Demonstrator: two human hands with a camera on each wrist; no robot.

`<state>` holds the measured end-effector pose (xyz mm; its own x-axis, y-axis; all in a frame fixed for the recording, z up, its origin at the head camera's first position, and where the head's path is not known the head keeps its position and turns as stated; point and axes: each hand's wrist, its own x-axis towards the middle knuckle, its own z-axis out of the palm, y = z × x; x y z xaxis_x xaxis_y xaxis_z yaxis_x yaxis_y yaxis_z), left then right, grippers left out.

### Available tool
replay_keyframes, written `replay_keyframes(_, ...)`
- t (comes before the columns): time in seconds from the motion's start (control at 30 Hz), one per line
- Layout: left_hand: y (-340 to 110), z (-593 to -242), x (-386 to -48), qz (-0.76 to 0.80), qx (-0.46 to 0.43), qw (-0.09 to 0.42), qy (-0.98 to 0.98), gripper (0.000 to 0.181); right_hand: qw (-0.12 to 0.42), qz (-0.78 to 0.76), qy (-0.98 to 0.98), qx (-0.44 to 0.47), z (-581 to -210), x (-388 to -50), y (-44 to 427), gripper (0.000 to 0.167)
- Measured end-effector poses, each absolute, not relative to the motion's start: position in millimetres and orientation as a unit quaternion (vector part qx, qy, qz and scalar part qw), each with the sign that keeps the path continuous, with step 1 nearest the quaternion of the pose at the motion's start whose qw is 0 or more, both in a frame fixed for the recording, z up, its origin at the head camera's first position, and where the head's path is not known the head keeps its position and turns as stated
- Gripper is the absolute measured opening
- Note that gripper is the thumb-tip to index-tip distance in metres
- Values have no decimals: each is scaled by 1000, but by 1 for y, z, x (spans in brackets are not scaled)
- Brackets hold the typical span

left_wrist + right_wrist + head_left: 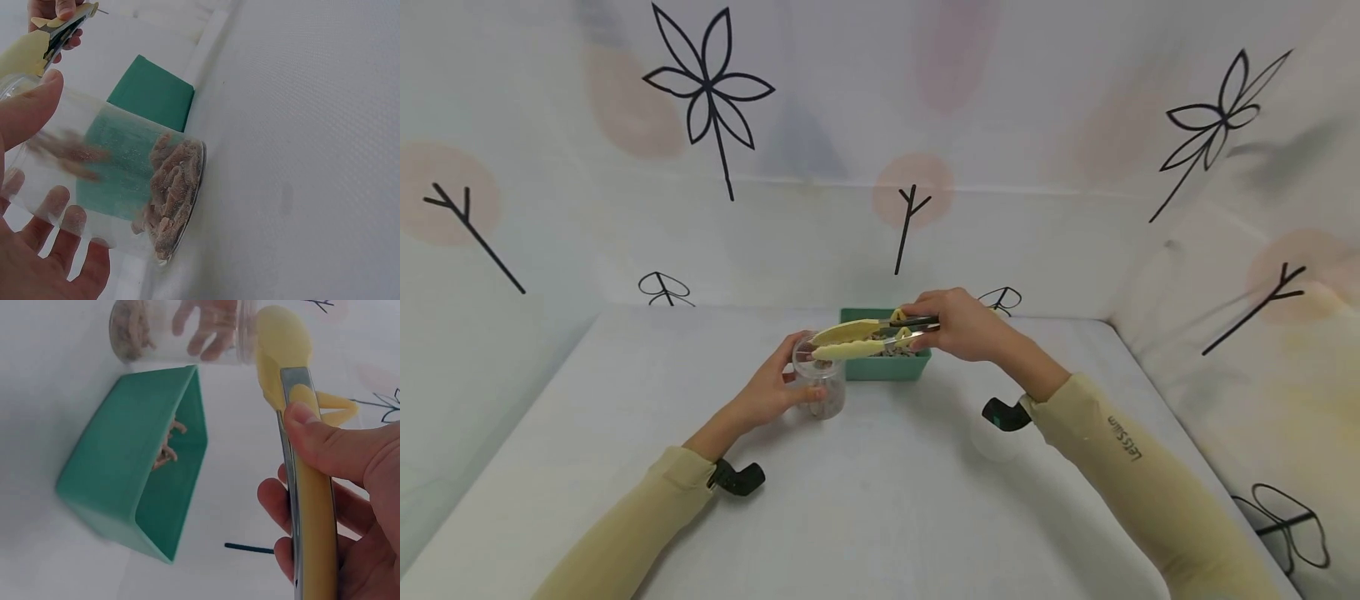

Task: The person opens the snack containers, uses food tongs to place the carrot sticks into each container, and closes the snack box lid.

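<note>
My left hand (771, 390) grips a clear jar (831, 398), its thumb and fingers spread round the wall. Brown, stick-like pieces (174, 197) lie at the jar's bottom, and a blurred brown clump (69, 153) shows higher up inside it. Yellow-headed metal tongs (848, 350) are held in my right hand (966, 325), thumb along one arm. Their heads reach over the jar's mouth; whether anything is between them is hard to tell. Behind the jar stands a green rectangular bin (112, 444), with similar brown pieces (167, 447) inside.
Everything stands on a white-covered table (865, 517). A patterned cloth wall (820, 233) rises along its back, with more cloth at the sides. On the table under the right wrist is a faint, clear round thing (996, 442), possibly a lid.
</note>
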<state>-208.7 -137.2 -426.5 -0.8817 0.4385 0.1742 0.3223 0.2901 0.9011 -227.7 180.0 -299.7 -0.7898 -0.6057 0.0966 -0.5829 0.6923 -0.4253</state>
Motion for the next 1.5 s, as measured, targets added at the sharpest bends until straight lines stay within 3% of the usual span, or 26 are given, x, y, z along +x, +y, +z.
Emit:
replay_keyframes(0.53, -137, -427, -211, 554, 242, 50, 795, 83, 16, -204, 945, -257, -300, -236, 208, 65)
replay_keyframes(1.3, -139, -432, -208, 559, 227, 56, 795, 81, 106, -86, 971, -197, -324, -260, 202, 70)
replay_keyframes(1.5, -136, -430, -210, 561, 232, 51, 793, 81, 101, -88, 969, -206, -328, -264, 202, 68)
